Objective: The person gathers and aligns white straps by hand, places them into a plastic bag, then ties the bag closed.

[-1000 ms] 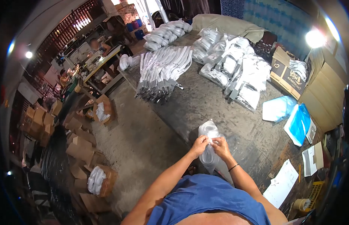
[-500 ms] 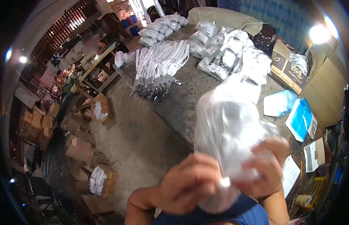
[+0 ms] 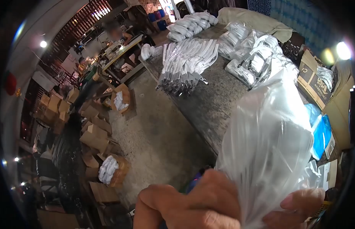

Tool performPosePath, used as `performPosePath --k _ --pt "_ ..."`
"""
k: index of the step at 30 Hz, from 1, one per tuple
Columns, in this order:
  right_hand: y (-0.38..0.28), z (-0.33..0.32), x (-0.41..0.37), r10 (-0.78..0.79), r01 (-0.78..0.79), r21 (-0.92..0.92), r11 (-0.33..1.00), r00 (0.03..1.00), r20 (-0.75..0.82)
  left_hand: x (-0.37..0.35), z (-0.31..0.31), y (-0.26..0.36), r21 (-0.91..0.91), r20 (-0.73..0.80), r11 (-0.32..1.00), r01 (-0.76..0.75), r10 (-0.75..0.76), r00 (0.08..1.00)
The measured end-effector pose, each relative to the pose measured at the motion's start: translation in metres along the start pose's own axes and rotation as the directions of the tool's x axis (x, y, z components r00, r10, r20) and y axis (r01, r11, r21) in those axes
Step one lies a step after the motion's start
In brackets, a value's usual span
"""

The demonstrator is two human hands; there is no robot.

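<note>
A large translucent plastic bag (image 3: 267, 141) stands up in front of me, puffed out and creased towards its lower end. My left hand (image 3: 204, 202) is closed around the gathered lower left side of the bag. On the other side, my right hand (image 3: 297, 208) has thumb and fingers bent against the bag's lower right edge, partly cut off by the frame. The bag's bottom end is out of view. Behind its top lie packed bundles of white straps (image 3: 257, 53) on the dark table (image 3: 196, 103).
A fan of white straps (image 3: 189, 63) and stacked white bundles (image 3: 192, 24) lie farther along the table. To the right are an open carton (image 3: 313, 82) and a blue plastic packet (image 3: 321, 135). Cardboard boxes (image 3: 95, 137) stand on the floor at left; people sit at a far bench.
The bag has come closer and fills more of the view, now upright and fuller. Both hands have moved lower in the frame, and the view has shifted to the left.
</note>
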State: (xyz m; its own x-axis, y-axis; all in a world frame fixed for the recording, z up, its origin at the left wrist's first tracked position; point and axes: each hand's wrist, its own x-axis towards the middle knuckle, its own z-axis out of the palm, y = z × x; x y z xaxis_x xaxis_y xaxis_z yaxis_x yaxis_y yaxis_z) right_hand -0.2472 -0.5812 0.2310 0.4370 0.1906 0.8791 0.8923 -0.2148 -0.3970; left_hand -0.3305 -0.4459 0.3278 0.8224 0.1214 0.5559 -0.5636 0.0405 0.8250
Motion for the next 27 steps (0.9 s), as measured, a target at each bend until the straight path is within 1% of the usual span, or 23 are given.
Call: performPosePath --k 3,7,8,9,10,11,13,14,15,16,17,18,19,21,22,23,24,25,26,27 --pt "-0.004 -0.004 -0.004 0.011 -0.011 -0.001 1.000 0.999 0.045 0.000 -0.003 -0.022 0.071 -0.028 0.971 -0.228 0.231 0.973" --pt "-0.010 -0.016 -0.016 0.051 -0.051 -0.011 0.999 0.993 0.110 -0.009 0.006 -0.045 0.170 -0.033 0.859 -0.483 0.494 0.869" --pt "-0.012 -0.019 -0.020 0.063 -0.062 -0.009 0.998 0.990 0.128 -0.012 0.014 -0.048 0.172 -0.042 0.868 -0.465 0.478 0.877" --pt "-0.016 -0.024 -0.022 0.072 -0.071 -0.012 0.997 0.987 0.145 -0.015 0.026 -0.053 0.280 -0.160 0.837 -0.471 0.524 0.836" --pt "-0.018 -0.028 -0.025 0.083 -0.081 -0.019 0.997 0.983 0.163 -0.019 0.033 -0.056 0.385 -0.269 0.803 -0.456 0.570 0.776" --pt "-0.021 -0.032 -0.028 0.094 -0.092 -0.022 0.996 0.979 0.181 -0.026 0.031 -0.056 0.382 -0.278 0.813 -0.439 0.554 0.785" --pt "-0.021 -0.034 -0.026 0.076 -0.073 -0.020 0.997 0.977 0.197 -0.037 0.018 -0.058 0.314 -0.146 0.887 -0.338 0.397 0.906" --pt "-0.020 -0.034 -0.024 0.056 -0.054 -0.015 0.998 0.979 0.195 -0.036 0.010 -0.057 0.292 -0.066 0.910 -0.293 0.325 0.944" --pt "-0.018 -0.033 -0.023 0.036 -0.035 -0.011 0.999 0.981 0.190 -0.024 -0.004 -0.060 0.291 0.100 0.796 -0.531 0.527 0.844" --pt "-0.017 -0.030 -0.023 0.034 -0.034 -0.002 0.999 0.980 0.198 -0.027 0.000 -0.062 0.301 0.098 0.796 -0.526 0.523 0.847" --pt "-0.018 -0.028 -0.024 0.038 -0.042 0.013 0.999 0.976 0.216 -0.034 0.011 -0.065 0.350 -0.055 0.810 -0.471 0.520 0.852" --pt "-0.017 -0.027 -0.024 0.025 -0.032 0.025 0.999 0.974 0.225 -0.038 0.018 -0.067 0.391 -0.202 0.814 -0.429 0.531 0.823" --pt "-0.015 -0.026 -0.023 0.004 -0.013 0.036 0.999 0.973 0.229 -0.040 0.021 -0.068 0.402 -0.204 0.805 -0.437 0.544 0.814" --pt "-0.009 -0.025 -0.016 -0.034 0.026 0.036 0.999 0.971 0.235 -0.038 0.026 -0.069 0.562 -0.398 0.755 -0.336 0.604 0.691" --pt "-0.012 -0.029 -0.012 -0.044 0.039 0.027 0.999 0.969 0.243 -0.041 -0.009 -0.073 0.749 0.009 0.498 -0.437 0.652 0.758" --pt "0.001 -0.022 -0.021 0.068 -0.131 0.171 0.977 0.940 0.334 -0.018 -0.049 -0.067 0.745 0.421 0.229 -0.626 0.566 0.709" --pt "0.019 -0.012 -0.034 0.160 -0.305 0.287 0.908 0.886 0.434 -0.014 -0.064 -0.055 0.832 0.451 0.309 -0.462 0.110 0.886" --pt "0.018 -0.004 -0.041 0.296 -0.533 0.479 0.697 0.823 0.485 0.009 -0.056 -0.073 0.861 0.266 0.341 -0.378 0.331 0.905" --pt "0.018 0.004 -0.048 0.393 -0.681 0.616 0.396 0.732 0.557 0.022 -0.065 -0.094 0.889 0.227 0.306 -0.342 0.355 0.907" --pt "0.031 0.010 -0.067 0.304 -0.618 0.594 0.515 0.780 0.547 0.028 -0.074 -0.113 0.917 0.188 0.261 -0.302 0.385 0.903"
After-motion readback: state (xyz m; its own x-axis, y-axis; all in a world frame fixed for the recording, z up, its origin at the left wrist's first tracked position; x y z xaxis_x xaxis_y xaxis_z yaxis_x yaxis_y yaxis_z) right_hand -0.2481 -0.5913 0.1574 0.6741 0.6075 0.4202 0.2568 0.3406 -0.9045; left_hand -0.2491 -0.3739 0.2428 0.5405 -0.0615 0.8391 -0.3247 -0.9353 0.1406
